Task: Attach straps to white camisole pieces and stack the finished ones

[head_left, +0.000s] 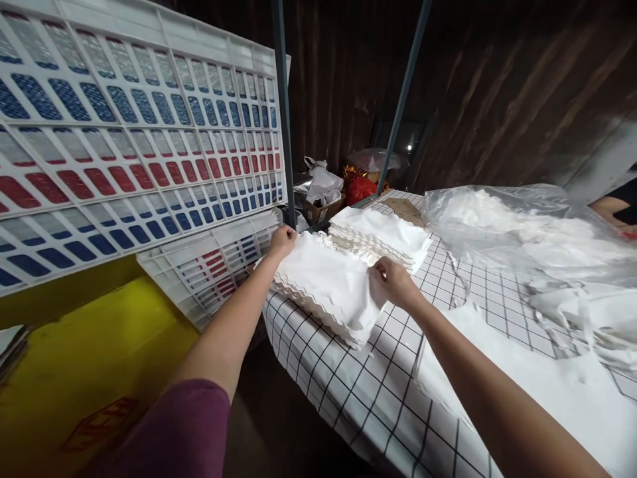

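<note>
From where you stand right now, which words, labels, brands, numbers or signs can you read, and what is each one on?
"JCH", perhaps: a red framed mark on the yellow surface at lower left; the letters are blurred, so I can't be sure.
No other readable text: I make out none on the white crate or the front white fabric stack.

White cloth [326, 269] — black-gridded white tablecloth [323, 375]

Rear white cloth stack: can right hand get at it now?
Likely yes, after letting go: the right hand seems to pinch the top sheet of the front stack, but nothing visible blocks the rear stack just beyond.
</note>
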A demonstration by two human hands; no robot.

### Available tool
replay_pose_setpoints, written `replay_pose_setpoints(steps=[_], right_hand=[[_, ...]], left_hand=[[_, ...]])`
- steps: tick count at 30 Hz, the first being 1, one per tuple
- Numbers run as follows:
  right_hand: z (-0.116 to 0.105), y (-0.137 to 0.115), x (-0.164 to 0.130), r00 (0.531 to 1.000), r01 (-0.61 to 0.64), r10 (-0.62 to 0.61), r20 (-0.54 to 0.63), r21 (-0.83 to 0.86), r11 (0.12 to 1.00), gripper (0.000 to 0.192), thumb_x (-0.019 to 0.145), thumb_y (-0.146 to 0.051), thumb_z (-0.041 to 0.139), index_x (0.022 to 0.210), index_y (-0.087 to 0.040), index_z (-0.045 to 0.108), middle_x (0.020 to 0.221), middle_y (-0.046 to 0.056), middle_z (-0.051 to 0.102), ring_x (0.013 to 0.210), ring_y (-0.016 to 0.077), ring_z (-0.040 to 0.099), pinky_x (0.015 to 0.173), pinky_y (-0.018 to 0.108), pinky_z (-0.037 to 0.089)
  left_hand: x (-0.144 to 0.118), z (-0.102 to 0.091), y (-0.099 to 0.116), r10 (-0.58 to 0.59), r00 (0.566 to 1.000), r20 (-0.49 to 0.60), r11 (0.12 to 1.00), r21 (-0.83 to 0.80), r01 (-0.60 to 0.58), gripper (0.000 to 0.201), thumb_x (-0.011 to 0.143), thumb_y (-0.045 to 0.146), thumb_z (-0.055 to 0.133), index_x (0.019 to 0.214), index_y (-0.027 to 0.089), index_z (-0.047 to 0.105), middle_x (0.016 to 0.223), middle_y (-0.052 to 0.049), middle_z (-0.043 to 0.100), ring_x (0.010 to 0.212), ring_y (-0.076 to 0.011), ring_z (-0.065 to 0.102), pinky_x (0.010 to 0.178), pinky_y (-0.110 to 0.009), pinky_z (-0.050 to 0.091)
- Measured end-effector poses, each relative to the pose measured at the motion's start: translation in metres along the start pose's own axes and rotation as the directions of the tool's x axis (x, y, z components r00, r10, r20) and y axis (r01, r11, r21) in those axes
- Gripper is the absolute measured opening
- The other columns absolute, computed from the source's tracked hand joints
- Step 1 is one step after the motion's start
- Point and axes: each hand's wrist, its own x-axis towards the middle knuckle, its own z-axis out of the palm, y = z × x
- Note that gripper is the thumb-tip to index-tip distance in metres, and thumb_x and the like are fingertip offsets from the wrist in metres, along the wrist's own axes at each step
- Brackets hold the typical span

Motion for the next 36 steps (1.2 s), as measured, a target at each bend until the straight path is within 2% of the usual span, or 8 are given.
replay_pose_setpoints(steps=[5, 8, 12, 16, 19, 23, 30, 36], right_hand=[[0.001, -0.001, 0.001, 0.996, -0.087, 0.088, 0.015, -0.077, 0.993, 0.017, 0.095, -0.033, 0.052, 0.1, -0.018, 0.058, 0.082, 0.007, 0.069, 0.074, 0.0232, 0.062, 0.073, 0.036, 0.044], [0.0, -0.009, -0.016, 0.992, 0.066, -0.089, -0.093, -0.226, 0.972, 0.034, 0.098, -0.04, 0.048, 0.118, -0.016, 0.06, 0.106, 0.015, 0.069, 0.098, 0.0324, 0.062, 0.087, 0.049, 0.043], [-0.009, -0.013, -0.059, 0.861, 0.509, -0.494, 0.123, -0.216, 0.833, 0.047, 0.099, -0.048, 0.045, 0.141, -0.029, 0.051, 0.142, 0.011, 0.054, 0.13, 0.0349, 0.047, 0.104, 0.057, 0.036], [-0.019, 0.004, -0.098, 0.749, 0.634, -0.579, 0.322, -0.089, 0.769, 0.054, 0.099, -0.049, 0.046, 0.151, -0.037, 0.039, 0.152, 0.006, 0.046, 0.138, 0.0323, 0.042, 0.104, 0.051, 0.039], [-0.027, 0.02, -0.112, 0.783, 0.602, -0.55, 0.29, -0.128, 0.788, 0.058, 0.099, -0.049, 0.047, 0.154, -0.036, 0.033, 0.155, 0.009, 0.042, 0.135, 0.0325, 0.045, 0.1, 0.051, 0.041], [-0.027, 0.024, -0.108, 0.827, 0.558, -0.526, 0.2, -0.168, 0.813, 0.059, 0.102, -0.049, 0.04, 0.156, -0.029, 0.029, 0.157, 0.011, 0.039, 0.141, 0.0318, 0.036, 0.103, 0.051, 0.038], [-0.007, 0.033, -0.064, 0.944, 0.319, -0.282, 0.173, -0.254, 0.913, 0.055, 0.105, -0.05, 0.024, 0.153, -0.025, 0.038, 0.157, 0.007, 0.039, 0.148, 0.0339, 0.024, 0.112, 0.058, 0.028], [-0.004, 0.026, -0.067, 0.955, 0.296, -0.289, 0.071, -0.294, 0.909, 0.057, 0.105, -0.049, 0.025, 0.155, -0.023, 0.033, 0.163, 0.008, 0.028, 0.151, 0.0321, 0.019, 0.116, 0.058, 0.023]], left_hand=[[-0.002, 0.0, 0.002, -0.016, 1.0, -0.012, 0.999, 0.041, 0.017, 0.015, 0.086, 0.022, 0.055, 0.084, 0.016, 0.069, 0.087, -0.011, 0.071, 0.087, -0.0254, 0.065, 0.081, -0.034, 0.049], [-0.009, -0.004, 0.007, 0.048, 0.999, -0.024, 0.997, 0.059, -0.047, 0.019, 0.087, 0.022, 0.054, 0.095, 0.015, 0.07, 0.106, -0.014, 0.069, 0.105, -0.0283, 0.062, 0.095, -0.038, 0.046], [-0.021, -0.012, 0.006, 0.265, 0.959, 0.098, 0.959, 0.074, -0.272, 0.035, 0.093, 0.034, 0.052, 0.122, 0.02, 0.064, 0.142, -0.01, 0.055, 0.135, -0.0301, 0.042, 0.115, -0.043, 0.031], [-0.022, -0.023, -0.005, 0.217, 0.91, 0.354, 0.945, 0.159, -0.287, 0.05, 0.098, 0.05, 0.04, 0.137, 0.024, 0.057, 0.155, -0.008, 0.042, 0.148, -0.0363, 0.025, 0.119, -0.053, 0.021], [-0.022, -0.033, -0.006, 0.145, 0.901, 0.409, 0.925, 0.267, -0.27, 0.063, 0.098, 0.057, 0.033, 0.15, 0.024, 0.041, 0.163, -0.009, 0.028, 0.151, -0.0387, 0.014, 0.119, -0.058, 0.017], [-0.044, -0.032, 0.023, 0.311, 0.891, 0.33, 0.868, 0.283, -0.408, 0.068, 0.1, 0.056, 0.027, 0.156, 0.017, 0.03, 0.165, -0.011, 0.02, 0.152, -0.0371, 0.009, 0.121, -0.058, 0.016], [-0.107, -0.01, 0.077, 0.548, 0.619, 0.562, 0.735, 0.03, -0.678, 0.075, 0.097, 0.066, 0.027, 0.159, 0.024, 0.022, 0.167, -0.006, 0.012, 0.154, -0.0337, 0.0, 0.123, -0.055, 0.012], [-0.11, -0.021, 0.082, 0.571, 0.549, 0.61, 0.682, 0.02, -0.732, 0.083, 0.094, 0.07, 0.033, 0.16, 0.022, 0.018, 0.168, -0.008, 0.007, 0.154, -0.0336, -0.003, 0.124, -0.053, 0.009]])
